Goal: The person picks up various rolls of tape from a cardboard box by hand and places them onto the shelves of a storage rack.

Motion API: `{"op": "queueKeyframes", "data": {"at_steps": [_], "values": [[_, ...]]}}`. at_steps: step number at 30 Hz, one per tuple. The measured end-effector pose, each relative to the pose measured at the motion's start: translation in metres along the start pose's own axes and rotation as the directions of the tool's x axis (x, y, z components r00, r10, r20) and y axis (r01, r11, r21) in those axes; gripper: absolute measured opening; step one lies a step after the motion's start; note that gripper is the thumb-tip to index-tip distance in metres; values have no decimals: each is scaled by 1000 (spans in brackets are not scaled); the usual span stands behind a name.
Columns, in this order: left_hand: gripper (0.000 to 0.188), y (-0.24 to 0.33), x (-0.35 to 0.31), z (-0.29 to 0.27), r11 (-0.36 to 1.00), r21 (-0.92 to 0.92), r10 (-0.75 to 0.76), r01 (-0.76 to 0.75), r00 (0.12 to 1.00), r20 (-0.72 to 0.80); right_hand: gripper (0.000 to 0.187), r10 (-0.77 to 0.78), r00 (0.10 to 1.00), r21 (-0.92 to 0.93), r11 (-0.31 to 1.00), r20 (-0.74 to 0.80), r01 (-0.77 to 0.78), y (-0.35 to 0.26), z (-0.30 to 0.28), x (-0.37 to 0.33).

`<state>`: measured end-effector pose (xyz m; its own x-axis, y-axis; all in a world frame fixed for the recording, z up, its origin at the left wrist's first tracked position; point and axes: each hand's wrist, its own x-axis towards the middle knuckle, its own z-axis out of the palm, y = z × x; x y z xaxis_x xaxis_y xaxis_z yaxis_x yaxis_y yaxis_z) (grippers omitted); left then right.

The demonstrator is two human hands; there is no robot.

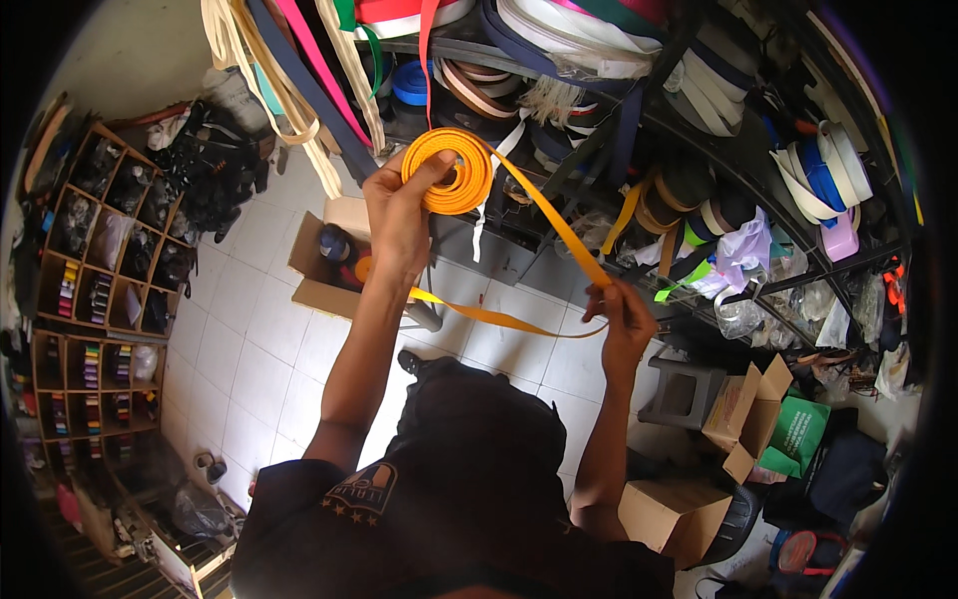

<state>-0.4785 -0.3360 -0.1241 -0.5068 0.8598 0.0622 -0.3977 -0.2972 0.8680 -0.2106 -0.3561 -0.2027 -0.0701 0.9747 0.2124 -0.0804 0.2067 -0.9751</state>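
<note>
A coiled roll of orange-yellow webbing strap (471,180) is held up in front of the shelves. My left hand (401,210) grips it at the roll's left side, the thumb reaching over the face toward the hollow centre. From the roll a flat length of strap runs down to the right, pulled fairly straight. My right hand (621,317) pinches that length, with its fingers closed. Another stretch of the same strap sags in a curve from the right hand back toward my left wrist, and its end is hidden there.
A metal shelf rack (639,85) carries several webbing rolls. Loose straps (299,60) hang at the upper left. An open cardboard box (324,297) stands on the tiled floor (235,349). A grey stool (684,391) and more boxes (674,519) lie right; a compartment shelf (100,290) stands left.
</note>
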Motion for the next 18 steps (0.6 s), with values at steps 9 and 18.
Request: {"op": "queueKeyframes", "data": {"at_steps": [9,18], "values": [[22,15,-4,14,958,244,77,-150,955,286,57,-50,954,45,998,297,38,-21,33,44],[29,36,0,11,860,399,55,-319,834,550,45,-217,775,94,975,594,202,-85,59,110]]}}
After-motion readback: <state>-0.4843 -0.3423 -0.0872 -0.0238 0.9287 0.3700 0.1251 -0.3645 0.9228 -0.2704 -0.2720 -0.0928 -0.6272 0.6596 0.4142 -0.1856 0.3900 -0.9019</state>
